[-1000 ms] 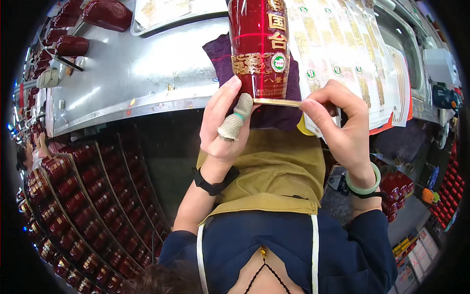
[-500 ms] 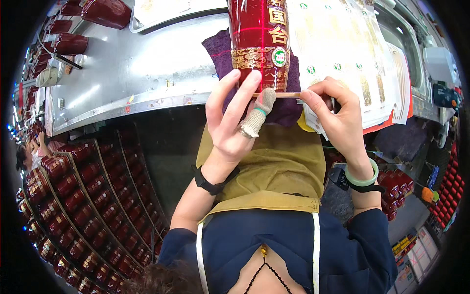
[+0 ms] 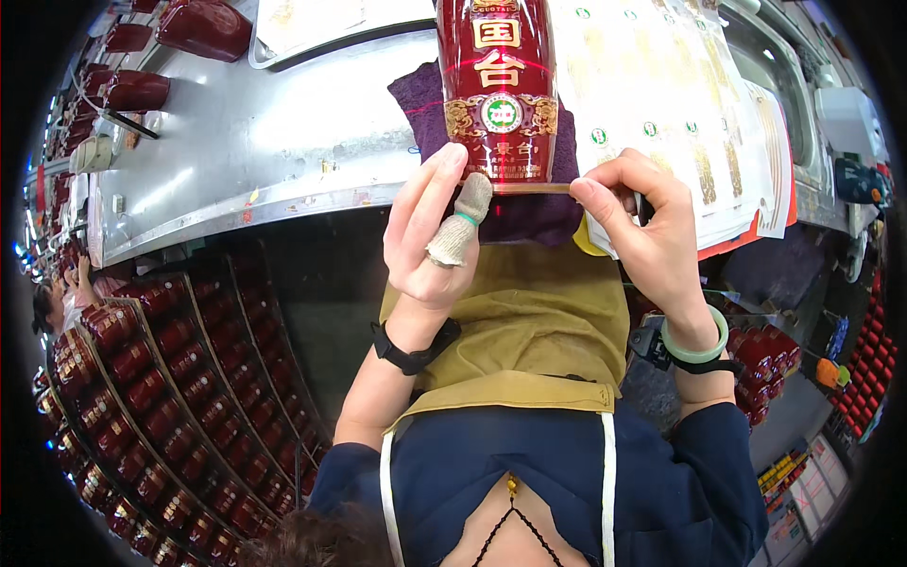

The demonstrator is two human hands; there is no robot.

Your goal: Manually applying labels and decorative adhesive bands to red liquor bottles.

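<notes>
A glossy dark-red bottle with gold patterns and a round green-and-white emblem lies on a purple cloth, its base toward me. Along the base runs a thin gold strip. My left hand is closed at the bottle's lower left corner. Its fingers rest against the side, while the thumb, in a knitted finger cover, presses at the base edge. To the right of the base, my right hand pinches the strip's end between thumb and forefinger; its other fingers are curled.
Sheets of gold-and-green labels lie right of the bottle. More red bottles lie on the metal table at the left, near a tray. Racks of red bottles stand below left. Another person is at the far left.
The bottle has turned leftward, so its gold characters and emblem now face up more centrally. My left hand has shifted left with it. My right hand stays nearly in place, holding the strip.
</notes>
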